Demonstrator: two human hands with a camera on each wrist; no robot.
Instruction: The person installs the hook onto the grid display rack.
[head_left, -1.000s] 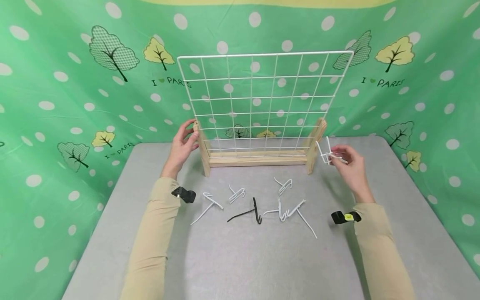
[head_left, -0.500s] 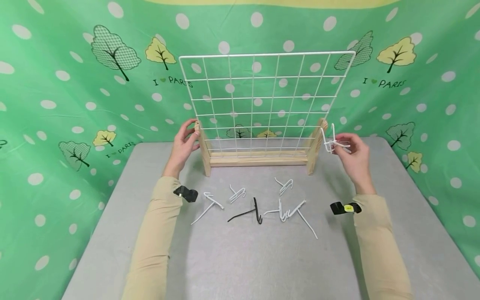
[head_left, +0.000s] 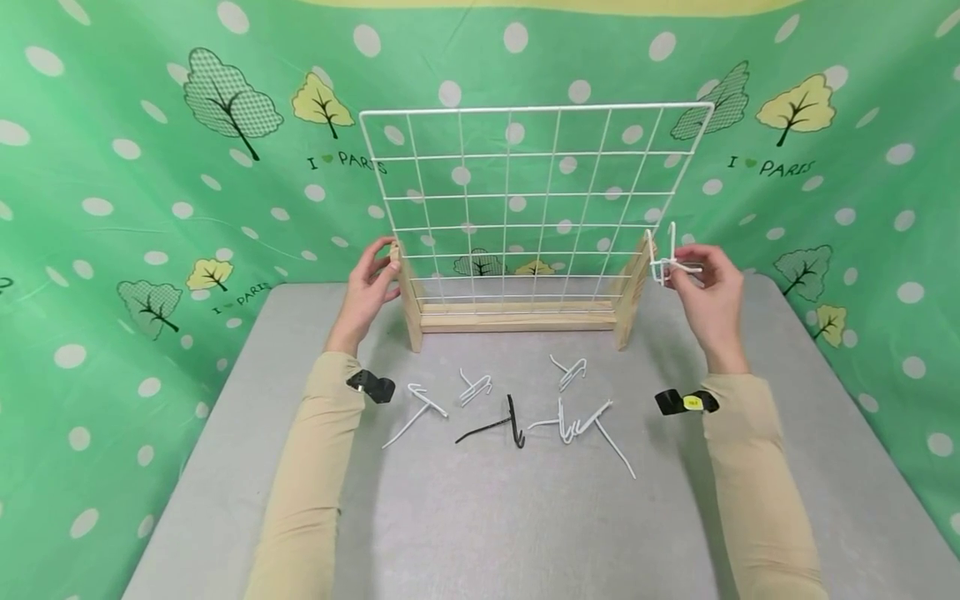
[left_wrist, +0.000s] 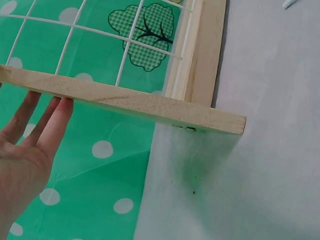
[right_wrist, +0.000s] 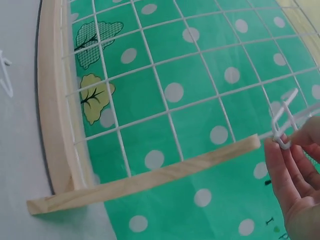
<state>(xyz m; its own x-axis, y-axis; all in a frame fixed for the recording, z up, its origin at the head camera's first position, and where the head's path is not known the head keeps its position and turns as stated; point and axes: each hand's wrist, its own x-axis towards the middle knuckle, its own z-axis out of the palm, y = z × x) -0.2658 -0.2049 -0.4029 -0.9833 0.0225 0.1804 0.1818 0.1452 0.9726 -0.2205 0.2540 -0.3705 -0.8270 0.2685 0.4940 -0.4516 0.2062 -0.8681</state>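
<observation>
A white wire grid panel (head_left: 525, 193) stands upright in a wooden stand (head_left: 517, 323) at the back of the table. My left hand (head_left: 363, 293) touches the stand's left post (left_wrist: 115, 97); its fingers lie fairly straight, with tips at the post's outer side in the left wrist view. Between thumb and fingertips, my right hand (head_left: 707, 287) pinches a white wire double hook (head_left: 660, 268), its two prongs pointing up. That hook is beside the top of the right post (head_left: 633, 279), overlapping the panel's lower right edge in the head view. The right wrist view shows the hook (right_wrist: 281, 122) at the fingertips, just past the post's end.
Several white wire hooks (head_left: 427, 403) lie on the grey table (head_left: 510, 525) in front of the stand. Among them is a black hook (head_left: 513, 421). A green dotted cloth with printed trees (head_left: 225, 100) hangs behind and at both sides.
My right hand has risen with the white double hook, from beside the right post's middle up to its top. The left hand keeps its place on the left post.
</observation>
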